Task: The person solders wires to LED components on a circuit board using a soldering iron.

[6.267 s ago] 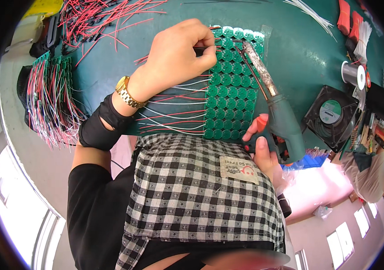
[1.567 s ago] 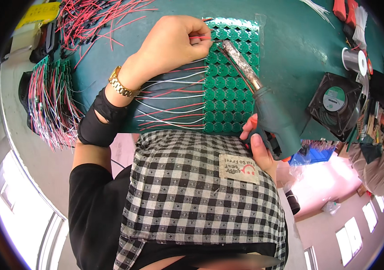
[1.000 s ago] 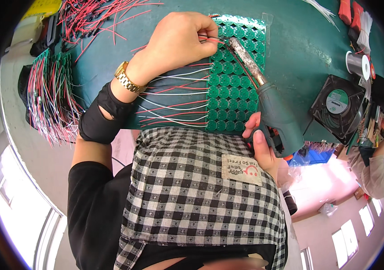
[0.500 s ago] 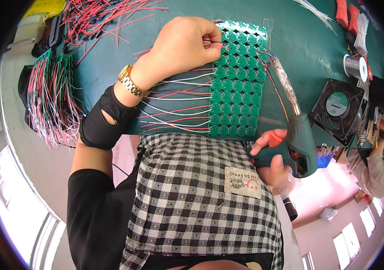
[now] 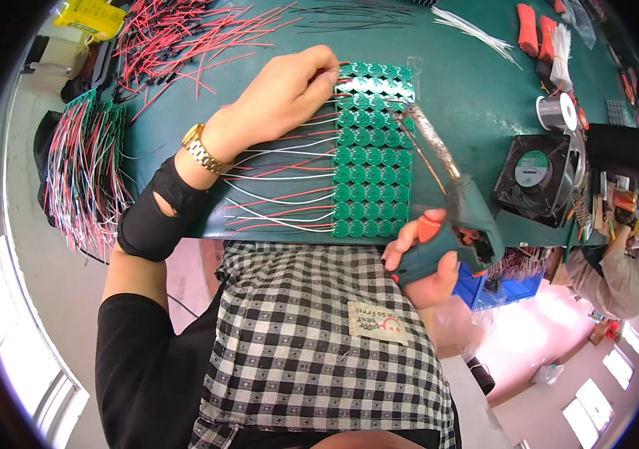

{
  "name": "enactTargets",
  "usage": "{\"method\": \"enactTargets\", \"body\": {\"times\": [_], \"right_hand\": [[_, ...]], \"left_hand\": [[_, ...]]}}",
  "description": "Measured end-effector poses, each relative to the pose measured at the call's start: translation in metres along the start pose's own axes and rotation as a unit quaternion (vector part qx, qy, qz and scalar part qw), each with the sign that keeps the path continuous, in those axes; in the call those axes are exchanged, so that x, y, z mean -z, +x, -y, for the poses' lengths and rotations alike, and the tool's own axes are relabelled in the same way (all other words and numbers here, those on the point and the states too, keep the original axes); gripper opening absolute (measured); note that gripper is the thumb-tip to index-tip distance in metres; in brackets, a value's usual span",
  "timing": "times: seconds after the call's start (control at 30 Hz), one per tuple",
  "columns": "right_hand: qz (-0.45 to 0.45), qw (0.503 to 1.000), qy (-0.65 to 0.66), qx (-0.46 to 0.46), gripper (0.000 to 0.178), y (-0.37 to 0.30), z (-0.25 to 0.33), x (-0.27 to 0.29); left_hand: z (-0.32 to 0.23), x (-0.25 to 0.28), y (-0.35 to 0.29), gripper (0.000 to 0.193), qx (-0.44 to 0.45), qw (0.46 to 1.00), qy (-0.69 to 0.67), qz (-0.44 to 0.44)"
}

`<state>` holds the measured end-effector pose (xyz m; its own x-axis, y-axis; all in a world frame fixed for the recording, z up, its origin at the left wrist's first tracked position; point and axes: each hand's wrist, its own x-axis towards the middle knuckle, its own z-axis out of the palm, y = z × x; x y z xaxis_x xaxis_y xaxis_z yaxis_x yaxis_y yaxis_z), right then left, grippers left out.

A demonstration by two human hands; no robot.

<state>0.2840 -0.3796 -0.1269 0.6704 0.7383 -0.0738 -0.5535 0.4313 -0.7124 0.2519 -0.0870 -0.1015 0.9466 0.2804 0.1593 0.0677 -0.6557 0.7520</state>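
A green circuit board panel (image 5: 372, 176), made of several rows of round boards, lies near the table's front edge. Red and white wires (image 5: 282, 179) run leftward from its left side. At the panel's upper left edge is my left hand (image 5: 286, 93), its thumb and fingers pinched on thin wires that the fingers mostly hide. My right hand (image 5: 435, 284) grips the dark green handle of a soldering gun (image 5: 473, 224) with a red trigger. The gun's metal barrel points up and left, with its tip over the panel's upper right part; contact cannot be told.
Red and black wires (image 5: 177, 45) lie piled at the far left, near a bundle of wired boards (image 5: 87, 172). To the right are a solder wire spool (image 5: 555, 112), a black fan (image 5: 536, 176) and white wires (image 5: 477, 34). Another person's sleeve (image 5: 611, 280) shows beyond a blue bin (image 5: 488, 292).
The whole view has shifted. My left hand has moved up along the panel's left edge. The soldering gun has come left with the view, and more of my right hand shows.
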Motion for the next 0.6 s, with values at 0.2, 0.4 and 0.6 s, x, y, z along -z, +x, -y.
{"method": "enactTargets", "body": {"times": [0.2,0.4,0.6], "right_hand": [[0.002,0.995,-0.097,0.001,0.058,0.016,-0.007,0.001],[-0.013,0.985,-0.171,-0.012,0.061,0.004,-0.014,0.002],[-0.013,0.972,-0.233,0.014,0.058,0.001,-0.015,-0.003]], "left_hand": [[0.007,-0.014,0.006,0.008,-0.027,0.999,0.002,-0.043],[0.008,-0.022,0.002,0.007,-0.021,0.999,0.023,-0.042],[0.008,-0.024,0.001,0.008,-0.014,0.999,0.012,-0.045]]}}
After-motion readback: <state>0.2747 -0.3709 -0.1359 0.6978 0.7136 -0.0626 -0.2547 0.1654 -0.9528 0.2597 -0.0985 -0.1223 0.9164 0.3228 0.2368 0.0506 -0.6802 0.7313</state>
